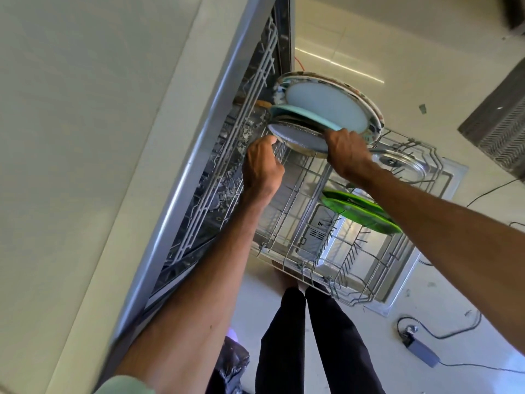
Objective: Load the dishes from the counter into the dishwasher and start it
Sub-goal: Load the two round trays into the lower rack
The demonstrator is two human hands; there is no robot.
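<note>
Step in hand: seating a grey plate [298, 135] upright in the far end of the lower rack [285, 258], which is pulled out over the open dishwasher door [403, 282].
Right hand [348, 155]: fingers curled over the grey plate's right rim and gripping it; the fingertips are hidden behind the hand.
Left hand [262, 163]: fingers curled, thumb at the grey plate's left edge. I cannot tell whether it pinches the plate or a rack wire.
Already loaded: a teal plate [301, 112] and a large patterned plate [326, 109] stand just behind the grey one. Two green plates [360, 213] stand at the rack's right edge and a glass lid [397, 163] lies at its far right corner.
Left to do: the counter [85, 109] shows no dishes in this view, so what remains there is unknown. The rack must be pushed in, the door closed and the machine started.
Open room: the rack's near half and its middle are bare wire, so there are plenty of free slots.
Edges: the upper rack [255, 89] overhangs close to the plates' left side, and both forearms cross above the rack.
</note>
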